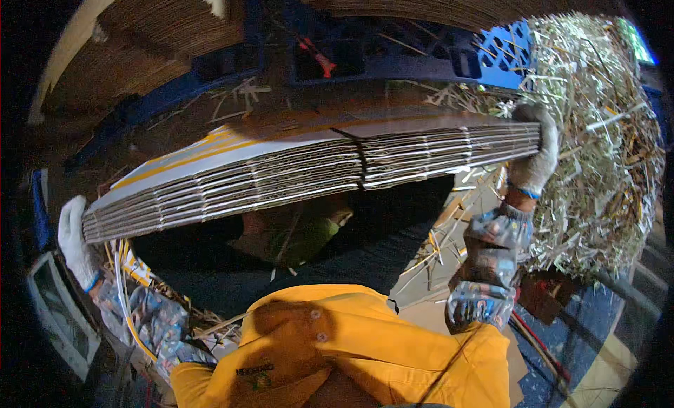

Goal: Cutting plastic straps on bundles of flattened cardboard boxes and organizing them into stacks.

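Both hands gloved in white, each clamped on one end of a bundle [309, 176] of flat cardboard sheets. Left hand [76, 243] curled round the bundle's left end, fingers wrapped under and behind the edge, palm against the sheet ends; closed on it, not spread. Right hand [535, 152] grips the right end, fingers hooked over the top sheet, rest of the hand pressed to the end face. Patterned sleeves [488, 268] cover both forearms. Bundle spans between the hands at chest height, held off the floor, left end lower and nearer, right end higher; a dark strap [359, 162] runs across its middle, top sheet is white w/ a yellow stripe [189, 152]. Yellow jacket [337, 352] fills the lower centre, directly below the bundle. Behind the bundle: a blue pallet [393, 50] w/ more stacked cardboard [161, 36] on top, upper left and upper centre. Right of the right hand, a big heap of shredded strips [597, 148], pale and straw-like, touching or just beside the glove; loose strips also scattered on the floor [428, 261] under the bundle's right half. A blue lattice crate [507, 57] sits at the heap's upper left edge; contents can't be told.
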The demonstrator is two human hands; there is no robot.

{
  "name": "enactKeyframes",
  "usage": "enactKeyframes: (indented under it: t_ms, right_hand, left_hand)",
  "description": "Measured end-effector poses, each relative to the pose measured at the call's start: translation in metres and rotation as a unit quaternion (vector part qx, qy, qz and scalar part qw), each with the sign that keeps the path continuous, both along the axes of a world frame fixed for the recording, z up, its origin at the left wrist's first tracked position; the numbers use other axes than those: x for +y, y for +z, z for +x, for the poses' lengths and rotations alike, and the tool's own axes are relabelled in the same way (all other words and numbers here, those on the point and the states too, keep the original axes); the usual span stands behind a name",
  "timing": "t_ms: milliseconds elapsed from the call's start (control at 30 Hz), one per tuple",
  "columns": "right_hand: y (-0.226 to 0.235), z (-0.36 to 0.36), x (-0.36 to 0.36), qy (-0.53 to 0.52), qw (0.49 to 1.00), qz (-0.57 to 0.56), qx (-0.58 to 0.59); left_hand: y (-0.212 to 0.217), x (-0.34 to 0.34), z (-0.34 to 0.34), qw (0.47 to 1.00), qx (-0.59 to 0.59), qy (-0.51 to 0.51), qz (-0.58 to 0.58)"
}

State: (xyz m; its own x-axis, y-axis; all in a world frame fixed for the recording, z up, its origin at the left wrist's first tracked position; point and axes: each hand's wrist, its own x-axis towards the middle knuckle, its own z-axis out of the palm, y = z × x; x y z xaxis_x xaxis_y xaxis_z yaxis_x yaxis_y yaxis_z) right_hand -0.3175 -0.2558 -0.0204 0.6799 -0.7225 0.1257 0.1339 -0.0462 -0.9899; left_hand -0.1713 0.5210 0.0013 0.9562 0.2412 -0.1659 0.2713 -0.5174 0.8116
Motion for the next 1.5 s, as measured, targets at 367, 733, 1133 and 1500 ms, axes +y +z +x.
enactKeyframes:
  t_ms: [367,733,1133,1500]
  right_hand:
    - [0.062,0.049,-0.005,0.154,0.847,-0.373,0.346]
    - [-0.151,0.321,0.145,0.502,0.362,-0.604,0.503]
    - [-0.258,0.311,0.187,0.402,0.531,-0.486,0.567]
    - [0.070,0.221,0.213,0.415,0.778,-0.398,0.253]
  left_hand:
    - [0.031,-0.236,-0.031,0.798,-0.113,-0.547,0.227]
    - [0.020,-0.224,-0.063,0.819,-0.109,-0.495,0.269]
    - [0.055,-0.239,-0.009,0.815,-0.156,-0.523,0.193]
    - [0.032,-0.247,-0.027,0.788,-0.237,-0.533,0.198]
